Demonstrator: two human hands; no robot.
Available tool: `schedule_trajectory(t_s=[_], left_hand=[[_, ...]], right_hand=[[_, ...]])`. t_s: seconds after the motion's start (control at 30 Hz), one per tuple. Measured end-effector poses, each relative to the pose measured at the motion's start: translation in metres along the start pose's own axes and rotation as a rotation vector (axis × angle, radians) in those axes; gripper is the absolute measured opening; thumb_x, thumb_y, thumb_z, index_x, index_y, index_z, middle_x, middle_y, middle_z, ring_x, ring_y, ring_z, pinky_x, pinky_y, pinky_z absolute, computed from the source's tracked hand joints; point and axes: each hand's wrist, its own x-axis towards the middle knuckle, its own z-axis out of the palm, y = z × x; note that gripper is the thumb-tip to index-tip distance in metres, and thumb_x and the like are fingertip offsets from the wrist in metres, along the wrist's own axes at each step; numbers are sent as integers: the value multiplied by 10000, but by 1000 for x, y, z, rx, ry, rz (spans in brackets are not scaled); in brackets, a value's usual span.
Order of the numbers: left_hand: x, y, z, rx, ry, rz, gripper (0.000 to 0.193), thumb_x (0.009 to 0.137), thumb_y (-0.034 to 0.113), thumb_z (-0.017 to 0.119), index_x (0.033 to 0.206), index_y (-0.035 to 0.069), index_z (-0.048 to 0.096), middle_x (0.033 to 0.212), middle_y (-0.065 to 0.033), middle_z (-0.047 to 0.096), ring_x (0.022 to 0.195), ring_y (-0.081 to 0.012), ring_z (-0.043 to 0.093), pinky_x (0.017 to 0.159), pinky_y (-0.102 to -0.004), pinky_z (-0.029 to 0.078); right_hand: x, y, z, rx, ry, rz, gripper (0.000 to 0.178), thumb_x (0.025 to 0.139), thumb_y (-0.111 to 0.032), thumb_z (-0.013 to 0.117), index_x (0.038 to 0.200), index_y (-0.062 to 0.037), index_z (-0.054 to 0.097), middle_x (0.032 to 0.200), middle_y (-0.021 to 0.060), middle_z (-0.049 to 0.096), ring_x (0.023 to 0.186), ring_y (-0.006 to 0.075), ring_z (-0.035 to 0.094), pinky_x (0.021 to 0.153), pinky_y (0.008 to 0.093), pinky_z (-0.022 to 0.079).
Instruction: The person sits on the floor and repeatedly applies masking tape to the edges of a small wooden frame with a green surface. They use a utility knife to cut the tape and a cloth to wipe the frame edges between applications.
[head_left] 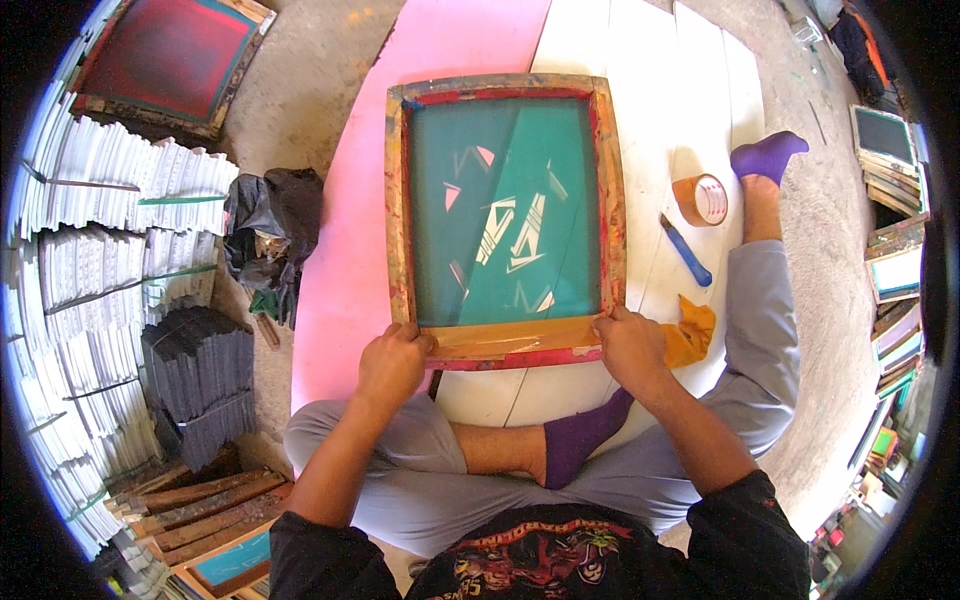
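A wooden screen-printing frame [396, 200] lies before me, its green mesh [460, 240] marked with several pale angular shapes. Across the near end of the mesh runs a strip of brown tape [510, 338], stretched between my two hands. My left hand [393, 362] is closed at the strip's left end, by the frame's near left corner. At the opposite end, by the near right corner, my right hand [630, 345] is closed too. I cannot tell whether the fingers also grip the wood beneath.
Right of the frame are a roll of brown tape [700, 200], a blue-handled blade tool [686, 250] and an orange-yellow cloth [690, 335]. Paper stacks [95, 265], a dark bundle [200, 375] and a black plastic bag [270, 225] stand at left. Another screen [165, 60] lies far left.
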Motion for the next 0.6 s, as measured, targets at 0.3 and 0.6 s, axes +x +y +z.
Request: schedule_trajectory(t_s=[0.3,0.6], left_hand=[[6,1,-4,65,-91,-6,145,844,124,669,958,110,756,937,-132,702,923,-331,705,760,-458,591],[14,7,-12,92,-208,12,146,790,20,650,889,-11,752,1003,-166,701,948,-327,711,770,-414,612]], right_hand=[[3,-5,-3,-92,-44,-13,186,829,-122,634,938,-103,783,902,134,697,842,321,718,715,462,559],[6,-12,-1,-198,-137,5,169,807,-124,646,917,-102,772,934,145,704,862,306,724,728,456,556]])
